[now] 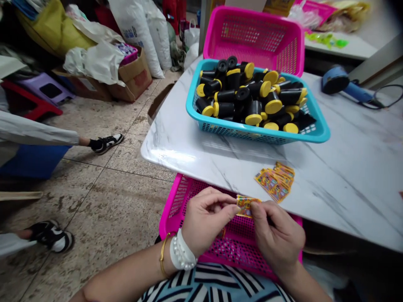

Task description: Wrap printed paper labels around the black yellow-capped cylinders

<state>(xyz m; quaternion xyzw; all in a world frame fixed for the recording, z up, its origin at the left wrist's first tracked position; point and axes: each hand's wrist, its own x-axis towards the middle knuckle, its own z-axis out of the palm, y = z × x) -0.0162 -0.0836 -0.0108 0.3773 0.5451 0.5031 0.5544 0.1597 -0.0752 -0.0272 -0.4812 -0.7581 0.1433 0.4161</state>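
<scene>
Between my two hands is a small orange printed sticker [244, 205], held over a pink basket [171, 212] at my lap. My left hand [206, 220] pinches its left edge between thumb and fingers. On the other edge, the thumb and fingers of my right hand [278, 237] are closed. A fanned pile of similar orange stickers [277, 182] lies on the marble-patterned table [201, 157], just beyond my right hand. Farther back, a blue basket [319, 132] is heaped with black cylinders [225, 110] that have yellow caps.
Behind the blue basket another pink basket [255, 25] stands tilted up. A blue handheld device [349, 86] with a cord lies at the table's right. To the left, a seated person's leg and shoe [108, 143] extend across the floor, near cardboard boxes [134, 75] and white sacks [137, 35].
</scene>
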